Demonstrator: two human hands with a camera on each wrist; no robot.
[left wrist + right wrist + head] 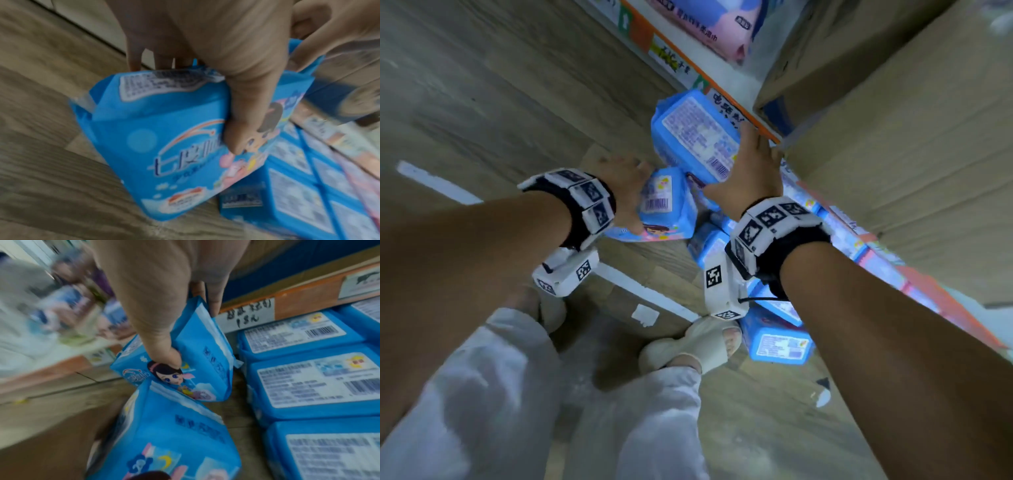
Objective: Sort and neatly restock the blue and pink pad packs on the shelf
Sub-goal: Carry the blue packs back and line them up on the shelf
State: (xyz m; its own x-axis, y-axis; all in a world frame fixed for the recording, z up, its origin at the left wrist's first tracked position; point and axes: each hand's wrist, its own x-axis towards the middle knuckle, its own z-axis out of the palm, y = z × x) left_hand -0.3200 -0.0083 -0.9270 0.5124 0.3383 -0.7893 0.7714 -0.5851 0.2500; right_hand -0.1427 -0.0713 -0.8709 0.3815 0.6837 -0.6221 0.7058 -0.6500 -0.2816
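My left hand (628, 192) grips a blue pad pack (667, 205) by its end, thumb on the cartoon-girl front (242, 129), held above the wooden floor. My right hand (751, 171) grips a second blue pack (698, 137), barcode side up, close to the orange shelf edge (722, 92). In the right wrist view its thumb presses the printed face of that pack (201, 356), with the left hand's pack (174, 434) just below. Rows of blue packs (308, 382) lie flat on the low shelf, with pink packs (359, 178) beyond them.
A large cardboard box (893, 102) sits on the shelf above the low row. More blue packs (777, 342) lie by my sandalled foot (705, 342). A pink-printed pack (715, 27) sits on another shelf. A handwritten label (246, 316) marks the shelf edge.
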